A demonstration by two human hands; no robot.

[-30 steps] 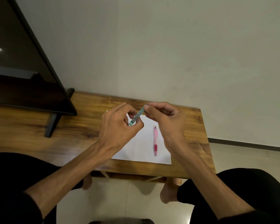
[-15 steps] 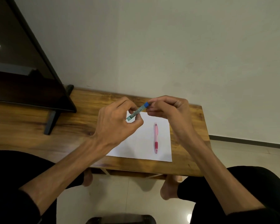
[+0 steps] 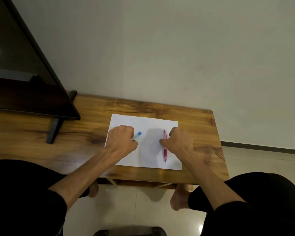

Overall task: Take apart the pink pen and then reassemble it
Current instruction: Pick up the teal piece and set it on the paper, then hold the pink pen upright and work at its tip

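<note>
Left hand (image 3: 122,139) low on the white paper (image 3: 146,123), grip pinching a blue-capped pen (image 3: 137,135). Pink pen (image 3: 165,147) flat on the paper, further right. Right hand (image 3: 179,141) touching it, grip curled, cannot tell if pinching.

A knotted, honey-brown wooden table (image 3: 160,106) against a plain off-white wall (image 3: 177,48).

Glossy pale tiled floor (image 3: 140,205) below; at left, a dark flat screen (image 3: 20,79), possibly a television, reflecting a ceiling light.

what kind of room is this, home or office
Probably a home living room: a flat-screen TV stands on a low wooden table against a plain wall, the floor is glossy tile, and the seated person is barefoot.
</note>
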